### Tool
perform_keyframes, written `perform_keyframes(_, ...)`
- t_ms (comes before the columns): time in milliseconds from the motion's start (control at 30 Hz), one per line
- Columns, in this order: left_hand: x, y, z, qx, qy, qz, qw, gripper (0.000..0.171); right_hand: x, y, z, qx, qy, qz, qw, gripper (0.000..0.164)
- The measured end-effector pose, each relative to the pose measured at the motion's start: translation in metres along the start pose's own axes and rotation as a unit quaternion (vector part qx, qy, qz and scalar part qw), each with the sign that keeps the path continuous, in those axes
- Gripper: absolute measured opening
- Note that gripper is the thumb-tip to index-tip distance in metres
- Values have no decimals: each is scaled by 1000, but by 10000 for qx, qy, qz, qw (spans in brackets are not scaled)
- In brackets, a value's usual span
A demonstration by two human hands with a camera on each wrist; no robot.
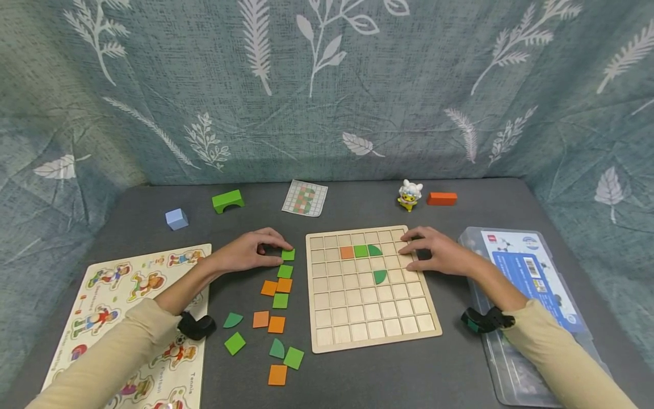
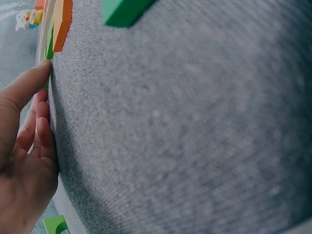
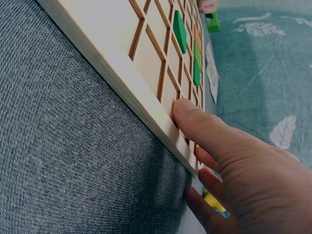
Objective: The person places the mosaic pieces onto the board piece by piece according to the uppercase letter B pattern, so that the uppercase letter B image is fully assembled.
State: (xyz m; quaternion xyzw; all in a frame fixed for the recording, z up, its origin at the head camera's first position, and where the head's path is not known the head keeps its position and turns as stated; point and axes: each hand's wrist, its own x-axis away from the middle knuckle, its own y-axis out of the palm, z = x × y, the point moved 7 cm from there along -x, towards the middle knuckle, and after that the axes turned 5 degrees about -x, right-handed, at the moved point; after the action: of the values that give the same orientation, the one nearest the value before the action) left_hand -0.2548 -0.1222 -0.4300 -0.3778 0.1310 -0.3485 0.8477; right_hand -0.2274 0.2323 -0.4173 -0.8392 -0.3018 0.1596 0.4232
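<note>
My left hand (image 1: 254,250) is at the top of a loose column of tiles, thumb and fingers on either side of a green square tile (image 1: 288,255), which they pinch. In the left wrist view the thumb (image 2: 35,80) reaches to the tile's edge. A wooden grid board (image 1: 327,339) lies to the right of that hand. On it sit an orange square (image 1: 347,252), a green square (image 1: 360,251) and two dark green quarter-circle tiles (image 1: 380,276). My right hand (image 1: 436,250) rests on the board's upper right edge with fingers spread, its thumb (image 3: 187,109) on the grid.
Several orange and green tiles (image 1: 276,325) lie left of the board. A picture puzzle (image 1: 204,318) is at the left, a clear plastic case (image 1: 503,363) at the right. Along the back are a pattern card (image 1: 305,198), a figurine (image 1: 409,195) and blocks (image 1: 227,200).
</note>
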Motion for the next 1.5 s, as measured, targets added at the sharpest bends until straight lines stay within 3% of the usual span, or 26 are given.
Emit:
perform_keyframes(167,-2,-2,5,-328,168,94,9993,29,1,0,1,-12,20,17,10000,36)
perform_keyframes(400,-6,-5,24,-1432,608,10,9878,28,0,0,1,14,25,-9,10000,36)
perform_keyframes(600,-18,-12,47,-1244,457,525,9898,25,1,0,2,5,51,-25,10000,37)
perform_keyframes(667,-26,-5,62,-1190,543,552,9899,23,1,0,2,4,61,-13,10000,37)
perform_keyframes(767,-38,15,87,-1409,856,263,9860,20,1,-1,3,2,68,-5,10000,36)
perform_keyframes(933,-54,44,115,-1965,1364,-152,9709,17,0,0,3,-24,92,-35,9999,37)
perform_keyframes(1167,-66,55,122,-2249,1452,-324,9630,15,-1,1,2,-7,82,-69,9999,36)
perform_keyframes(1500,-71,58,122,-2204,1318,-442,9654,16,0,0,1,46,-11,-36,10000,36)
